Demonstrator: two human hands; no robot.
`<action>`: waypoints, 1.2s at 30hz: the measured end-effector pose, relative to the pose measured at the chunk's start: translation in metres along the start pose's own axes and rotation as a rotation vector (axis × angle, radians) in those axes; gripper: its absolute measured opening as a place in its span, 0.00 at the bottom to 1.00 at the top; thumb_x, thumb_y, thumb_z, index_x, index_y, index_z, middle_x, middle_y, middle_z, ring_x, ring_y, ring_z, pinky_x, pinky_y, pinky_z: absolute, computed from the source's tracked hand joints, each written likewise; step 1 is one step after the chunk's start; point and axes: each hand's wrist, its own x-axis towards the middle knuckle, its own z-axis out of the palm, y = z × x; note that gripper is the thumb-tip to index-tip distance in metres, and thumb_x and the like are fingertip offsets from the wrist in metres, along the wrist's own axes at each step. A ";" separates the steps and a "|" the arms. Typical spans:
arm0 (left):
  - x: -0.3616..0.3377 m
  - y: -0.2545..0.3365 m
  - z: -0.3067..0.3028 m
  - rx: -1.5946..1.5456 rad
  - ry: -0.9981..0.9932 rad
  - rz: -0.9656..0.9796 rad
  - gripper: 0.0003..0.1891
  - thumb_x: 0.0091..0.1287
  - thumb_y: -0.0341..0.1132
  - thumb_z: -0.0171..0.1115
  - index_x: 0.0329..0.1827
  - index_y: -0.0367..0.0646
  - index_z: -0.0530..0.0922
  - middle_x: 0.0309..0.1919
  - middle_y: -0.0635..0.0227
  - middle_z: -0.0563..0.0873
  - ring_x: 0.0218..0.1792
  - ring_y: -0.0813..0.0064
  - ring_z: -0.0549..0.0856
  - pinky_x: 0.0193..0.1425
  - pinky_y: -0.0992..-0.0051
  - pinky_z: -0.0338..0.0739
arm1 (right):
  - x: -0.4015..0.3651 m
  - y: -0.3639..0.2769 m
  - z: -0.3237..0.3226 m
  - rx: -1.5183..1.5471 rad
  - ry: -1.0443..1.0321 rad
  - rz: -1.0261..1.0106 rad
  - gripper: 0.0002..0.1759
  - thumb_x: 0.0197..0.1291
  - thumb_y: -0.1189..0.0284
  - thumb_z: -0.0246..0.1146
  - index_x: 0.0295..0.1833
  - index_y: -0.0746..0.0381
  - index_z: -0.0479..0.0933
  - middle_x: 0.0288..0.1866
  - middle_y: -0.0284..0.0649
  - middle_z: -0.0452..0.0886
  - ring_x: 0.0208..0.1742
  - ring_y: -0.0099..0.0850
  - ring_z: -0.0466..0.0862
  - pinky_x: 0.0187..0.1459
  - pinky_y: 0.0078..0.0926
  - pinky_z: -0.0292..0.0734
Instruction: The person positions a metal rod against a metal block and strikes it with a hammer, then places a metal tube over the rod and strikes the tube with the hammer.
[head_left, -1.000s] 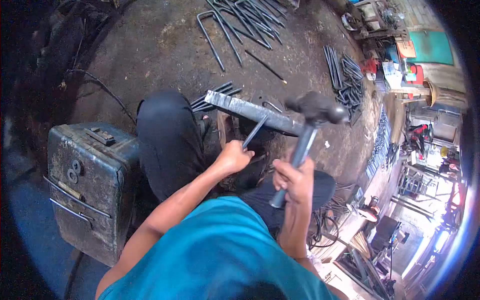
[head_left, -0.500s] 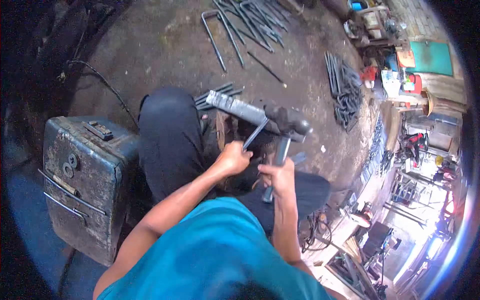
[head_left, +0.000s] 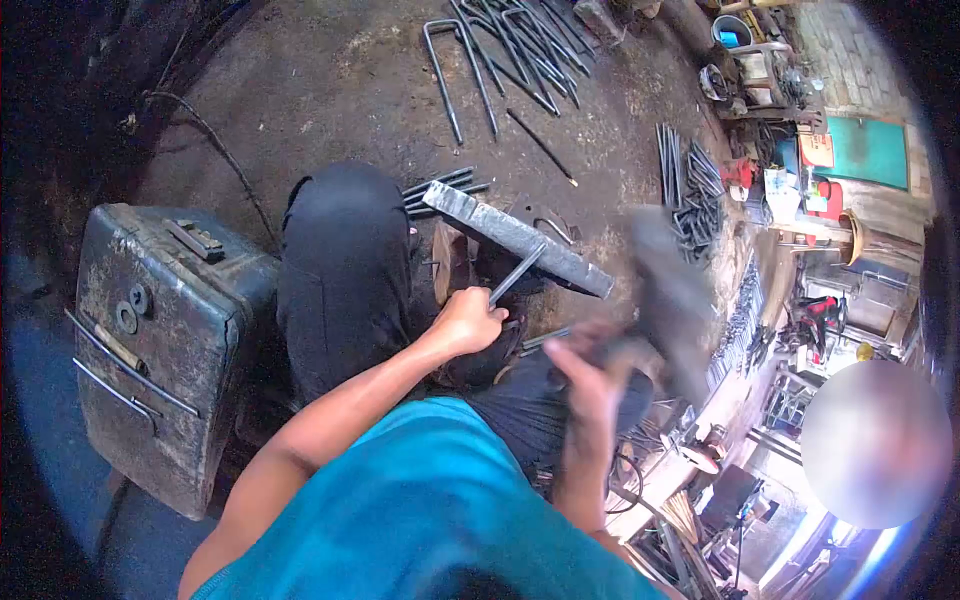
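Note:
My left hand [head_left: 470, 322] is closed round a thin metal rod [head_left: 518, 274]. The rod's far end rests against the side of a thick, worn steel bar [head_left: 500, 230] that slants between my knees. On the right, my right hand [head_left: 590, 378] grips a hammer [head_left: 668, 295], smeared by motion. The hammer's head is raised beyond the bar's right end, apart from rod and bar. Just past the bar lies a small bent rod [head_left: 555, 228].
On my left stands a scuffed metal box [head_left: 160, 350] with washers [head_left: 128, 316] and bent rods on it. U-shaped rods [head_left: 520, 55] are heaped on the floor ahead, and more rods [head_left: 700, 190] lie to the right. A round blur hides part of the far right.
The hammer has swung from over the steel bar out to the right, with my right hand moving along. My left hand has stayed nearly in place on the rod.

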 end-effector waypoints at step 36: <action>-0.003 -0.004 -0.009 -0.107 0.009 0.108 0.20 0.73 0.44 0.48 0.42 0.31 0.76 0.38 0.40 0.82 0.45 0.43 0.82 0.50 0.54 0.72 | -0.003 0.083 0.010 0.279 -0.131 0.399 0.15 0.57 0.77 0.67 0.29 0.57 0.66 0.16 0.28 0.65 0.11 0.19 0.63 0.14 0.20 0.59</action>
